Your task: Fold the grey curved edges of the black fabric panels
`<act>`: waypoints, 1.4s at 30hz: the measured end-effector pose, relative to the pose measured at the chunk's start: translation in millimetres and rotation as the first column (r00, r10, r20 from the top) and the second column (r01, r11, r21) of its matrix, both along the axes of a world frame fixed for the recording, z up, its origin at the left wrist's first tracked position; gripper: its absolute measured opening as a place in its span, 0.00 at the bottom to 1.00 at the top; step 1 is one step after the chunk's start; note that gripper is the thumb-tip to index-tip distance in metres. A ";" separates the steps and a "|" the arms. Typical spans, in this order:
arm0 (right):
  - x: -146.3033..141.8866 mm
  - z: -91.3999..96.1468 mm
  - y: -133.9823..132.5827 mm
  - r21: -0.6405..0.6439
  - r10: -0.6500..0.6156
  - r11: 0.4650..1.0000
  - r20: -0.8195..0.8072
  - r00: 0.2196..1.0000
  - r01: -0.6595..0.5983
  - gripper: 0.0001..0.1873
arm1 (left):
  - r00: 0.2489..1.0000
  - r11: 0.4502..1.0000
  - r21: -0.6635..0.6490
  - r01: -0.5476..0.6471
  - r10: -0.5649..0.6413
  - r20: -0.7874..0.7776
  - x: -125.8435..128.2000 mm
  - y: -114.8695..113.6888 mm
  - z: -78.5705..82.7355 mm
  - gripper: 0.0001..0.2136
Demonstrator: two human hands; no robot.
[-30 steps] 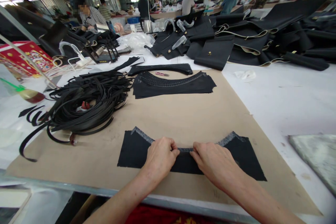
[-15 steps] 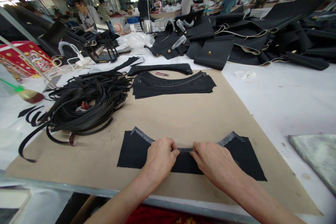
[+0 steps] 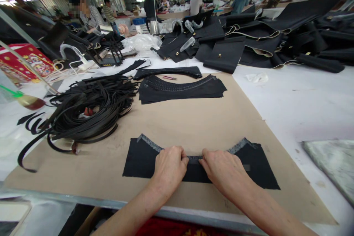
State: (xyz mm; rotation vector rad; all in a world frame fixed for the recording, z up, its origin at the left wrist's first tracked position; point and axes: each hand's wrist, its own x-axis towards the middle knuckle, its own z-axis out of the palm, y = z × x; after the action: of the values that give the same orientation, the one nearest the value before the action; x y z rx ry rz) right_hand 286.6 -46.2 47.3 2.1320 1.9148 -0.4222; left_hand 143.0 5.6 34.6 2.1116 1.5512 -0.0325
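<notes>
A flat black cut piece (image 3: 139,160) with a curved, grey-edged upper rim lies on the tan board (image 3: 193,121) near the front edge. My left hand (image 3: 170,167) rests on its middle, fingers curled and pinching the curved rim. My right hand (image 3: 224,171) lies just to the right, its fingers also pressed on the same rim, a small gap between the two hands. Both forearms reach in from the bottom of the view.
A stack of similar black pieces (image 3: 181,88) lies further back on the board. A tangle of black straps (image 3: 88,105) sits to the left. Black bag parts (image 3: 249,44) pile up at the back right. A grey slab (image 3: 332,166) lies at right. Other people work far behind.
</notes>
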 end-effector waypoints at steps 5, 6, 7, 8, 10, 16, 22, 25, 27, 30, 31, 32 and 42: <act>0.4 -1.2 -3.0 0.046 0.013 0.999 -0.013 1.000 -0.013 0.11 | 0.999 0.999 0.034 0.022 -0.021 -0.038 2.3 -4.8 1.3 0.06; 0.6 0.2 -3.5 0.042 0.013 0.999 -0.021 1.000 -0.012 0.11 | 0.999 0.999 0.041 0.021 -0.020 -0.029 2.6 -5.9 1.0 0.05; 1.0 2.0 -3.9 0.035 0.009 0.999 -0.032 0.999 -0.008 0.10 | 1.000 0.999 0.047 0.018 -0.018 -0.013 2.8 -7.2 0.5 0.04; 1.6 3.8 -4.2 0.028 0.003 1.000 -0.044 0.999 -0.002 0.10 | 1.000 0.999 0.050 0.014 -0.014 0.004 2.9 -8.6 -0.2 0.03; 3.6 6.1 -4.7 0.017 -0.018 1.000 -0.066 0.998 0.019 0.10 | 0.999 0.998 0.058 -0.019 0.017 0.037 2.6 -11.6 -1.7 0.01; 13.2 -12.2 -15.4 0.205 -0.009 0.978 -0.082 0.997 0.026 0.10 | 0.993 0.939 0.343 0.034 -0.072 0.098 -1.5 -19.5 -11.7 0.05; 15.7 -35.8 -29.8 0.439 0.092 0.895 -0.017 0.996 -0.075 0.09 | 0.758 0.602 0.688 0.405 -0.642 0.115 -10.0 -29.1 -47.9 0.18; 21.6 -30.6 -25.1 0.407 0.083 0.912 -0.061 0.995 -0.051 0.08 | 0.740 0.531 0.743 0.408 -0.669 0.072 -15.1 -33.2 -63.0 0.20; 32.3 -19.9 -18.7 0.294 0.066 0.955 -0.123 0.990 -0.027 0.10 | 0.747 0.528 0.747 0.404 -0.662 0.064 -17.8 -35.7 -69.4 0.22; 55.9 -0.5 -10.5 0.157 0.034 0.988 -0.197 0.980 -0.003 0.13 | 0.751 0.534 0.731 0.425 -0.659 0.044 -19.5 -38.8 -74.4 0.25; 63.9 4.9 -8.9 0.141 0.036 0.990 -0.205 0.978 -0.007 0.13 | 0.756 0.539 0.726 0.428 -0.654 0.039 -19.4 -39.4 -74.8 0.26; 71.1 9.4 -7.6 0.130 0.043 0.991 -0.209 0.977 -0.015 0.13 | 0.761 0.540 0.725 0.428 -0.648 0.034 -19.2 -39.6 -74.7 0.26; 85.8 10.5 -4.1 0.059 0.047 0.998 -0.202 0.978 -0.035 0.10 | 0.744 0.448 0.716 0.536 -0.651 -0.149 -16.3 -37.0 -64.2 0.32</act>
State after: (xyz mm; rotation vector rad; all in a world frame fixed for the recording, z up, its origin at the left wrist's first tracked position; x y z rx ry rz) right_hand 372.4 -50.3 57.8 2.1528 2.0988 -0.6067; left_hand 126.8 -31.3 -29.7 3.1198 0.6417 0.5874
